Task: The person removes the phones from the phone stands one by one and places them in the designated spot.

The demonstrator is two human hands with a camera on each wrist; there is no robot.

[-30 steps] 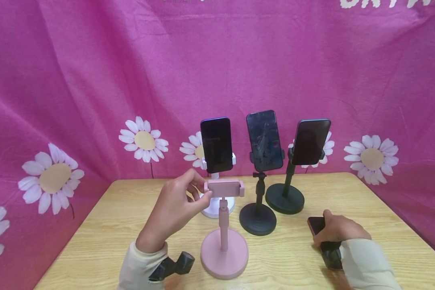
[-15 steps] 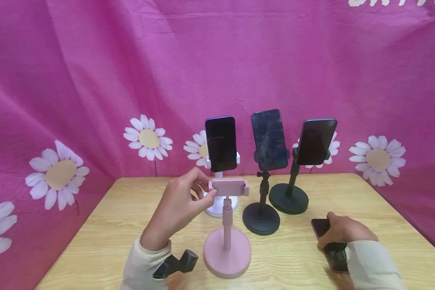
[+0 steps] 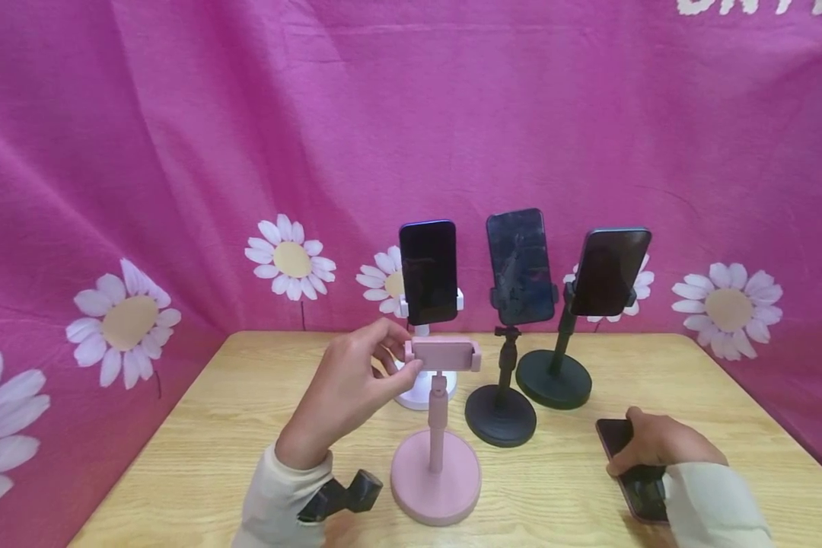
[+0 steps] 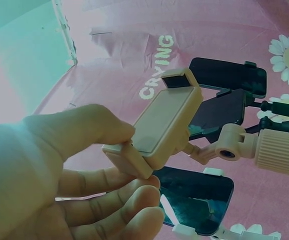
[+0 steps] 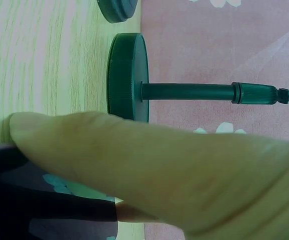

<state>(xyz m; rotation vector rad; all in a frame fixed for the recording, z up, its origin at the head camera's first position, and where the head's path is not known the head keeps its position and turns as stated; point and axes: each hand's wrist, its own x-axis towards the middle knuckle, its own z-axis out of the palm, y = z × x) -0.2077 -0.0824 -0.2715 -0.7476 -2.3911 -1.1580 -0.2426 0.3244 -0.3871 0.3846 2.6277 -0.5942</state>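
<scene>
My left hand (image 3: pixel 345 392) pinches the left end of the clamp on a pink phone stand (image 3: pixel 436 479), thumb in front and fingers behind. In the left wrist view the clamp (image 4: pixel 163 122) has no phone in it, and the thumb lies on its near end. On the right of the table, my right hand (image 3: pixel 671 441) grips a dark smartphone (image 3: pixel 615 435) lying flat, thumb and fingers at its long edges. The palm side of that hand is hidden. In the right wrist view the thumb (image 5: pixel 94 145) lies along the smartphone (image 5: pixel 59 215).
Behind the pink stand are a white stand (image 3: pixel 421 392) with a phone (image 3: pixel 428 274), a black stand (image 3: pixel 500 416) with a phone (image 3: pixel 520 266), and another black stand (image 3: pixel 555 378) with a phone (image 3: pixel 610 270). A flowered pink cloth (image 3: pixel 411 114) hangs behind the wooden table (image 3: pixel 199 449).
The whole head view has shifted slightly, so everything appears farther right. Both hands keep their holds on the pink stand's clamp and the smartphone, which shows no clear movement on the table.
</scene>
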